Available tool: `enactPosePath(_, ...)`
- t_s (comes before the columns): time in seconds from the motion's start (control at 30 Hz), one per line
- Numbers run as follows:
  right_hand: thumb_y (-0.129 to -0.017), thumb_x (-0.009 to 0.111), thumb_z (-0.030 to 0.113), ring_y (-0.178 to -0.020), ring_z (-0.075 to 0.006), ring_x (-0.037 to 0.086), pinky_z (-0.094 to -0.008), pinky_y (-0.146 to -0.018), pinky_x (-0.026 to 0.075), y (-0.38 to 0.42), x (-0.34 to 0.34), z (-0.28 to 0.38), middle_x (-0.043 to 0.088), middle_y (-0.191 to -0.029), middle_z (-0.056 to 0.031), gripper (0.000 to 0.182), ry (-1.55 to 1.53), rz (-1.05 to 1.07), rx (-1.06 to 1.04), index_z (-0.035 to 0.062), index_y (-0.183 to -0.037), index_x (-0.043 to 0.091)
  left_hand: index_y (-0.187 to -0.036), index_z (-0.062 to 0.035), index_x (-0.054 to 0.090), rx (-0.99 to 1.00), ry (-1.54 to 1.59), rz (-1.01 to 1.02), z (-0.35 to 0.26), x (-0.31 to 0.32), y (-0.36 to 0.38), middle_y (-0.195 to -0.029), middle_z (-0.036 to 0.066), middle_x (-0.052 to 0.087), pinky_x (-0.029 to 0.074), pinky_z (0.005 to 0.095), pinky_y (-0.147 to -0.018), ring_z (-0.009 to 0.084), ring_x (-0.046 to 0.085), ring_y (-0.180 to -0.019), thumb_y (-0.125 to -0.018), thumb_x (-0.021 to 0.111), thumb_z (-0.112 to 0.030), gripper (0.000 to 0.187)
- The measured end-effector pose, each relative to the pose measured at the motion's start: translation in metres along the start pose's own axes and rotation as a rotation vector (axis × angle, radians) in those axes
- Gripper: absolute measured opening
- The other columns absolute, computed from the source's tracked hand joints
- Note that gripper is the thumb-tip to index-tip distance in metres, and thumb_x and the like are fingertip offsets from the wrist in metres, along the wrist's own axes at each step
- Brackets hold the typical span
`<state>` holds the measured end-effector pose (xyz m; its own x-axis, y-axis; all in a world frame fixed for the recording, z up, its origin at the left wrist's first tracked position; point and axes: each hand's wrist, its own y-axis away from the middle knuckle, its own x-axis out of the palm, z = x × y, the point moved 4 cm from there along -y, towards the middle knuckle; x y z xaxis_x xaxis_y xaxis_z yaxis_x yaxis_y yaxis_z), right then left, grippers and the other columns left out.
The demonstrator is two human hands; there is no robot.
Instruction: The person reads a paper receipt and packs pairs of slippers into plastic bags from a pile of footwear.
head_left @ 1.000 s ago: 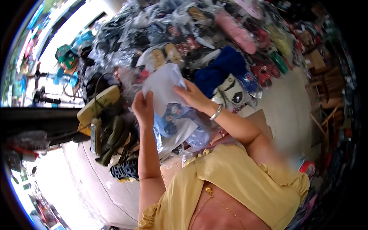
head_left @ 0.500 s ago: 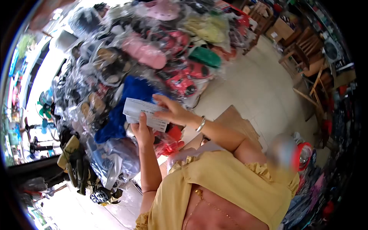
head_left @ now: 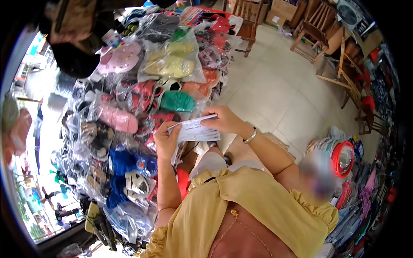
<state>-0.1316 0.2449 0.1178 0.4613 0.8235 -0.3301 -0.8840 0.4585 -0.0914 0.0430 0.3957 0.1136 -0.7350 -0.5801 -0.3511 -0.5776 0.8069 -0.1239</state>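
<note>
Since half a second ago, the right hand, then spread at one end of a thin white printed paper slip, has moved to pinch its upper right edge between thumb and fingers; the left hand now pinches the left end. The slip is held in the air, just below and slightly right of the glossy green rounded slipper in view. Flat and roughly rectangular, it turns a face with fine dark lines of print up toward the wearer. Its long axis runs left to right, the upper edge climbing toward the right hand; whether that edge is folded or only curled, I cannot tell.

Around the green slipper, soft shapes crowd in crinkled plastic: pale yellow slippers in a shiny clear bag above it, a smooth pink slipper to its lower left, and a matt deep-blue cloth further down on that side. Right of it spreads a smooth cream tiled floor.
</note>
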Motion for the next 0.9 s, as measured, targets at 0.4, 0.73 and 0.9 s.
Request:
enactPosePath(0.4,-0.090,0.067,0.023,-0.075,-0.0049,0.054,-0.0237,-0.065,0.046,-0.112,-0.144,-0.084,0.063,-0.083,0.0004,0.023,-0.355,-0.427,0.192,0.0020,-0.098,0.062,-0.102,0.0000,0.058,0.132,0.158,-0.078,0.015,0.117,-0.193,-0.116,0.010,0.052,0.043,0.0298,-0.090,0.0177,0.051,-0.105,-0.085,0.074,-0.014,0.027)
enactPosePath(0.73,-0.091,0.066,0.020,-0.064,-0.0076,0.056,-0.0250,-0.059,0.045,-0.171,-0.294,-0.163,0.064,-0.074,-0.0031,0.019,-0.224,-0.527,0.171,0.0034,-0.099,0.062,-0.097,0.0011,0.069,-0.225,0.165,0.209,0.007,0.248,-0.316,-0.121,0.013,0.058,0.042,0.0345,-0.091,0.0222,0.054,-0.111,-0.088,0.070,-0.021,0.024)
enactPosePath(0.9,-0.089,0.067,0.021,-0.062,-0.0254,0.062,-0.0334,-0.057,0.047,-0.204,-0.393,-0.172,0.065,-0.075,-0.0143,0.020,0.083,-0.327,-0.035,0.0050,-0.099,0.063,-0.119,0.0006,0.056,0.009,-0.034,-0.241,0.006,0.301,-0.354,-0.119,0.011,0.059,0.042,0.0347,-0.090,0.0235,0.055,-0.111,-0.078,0.080,-0.027,0.055)
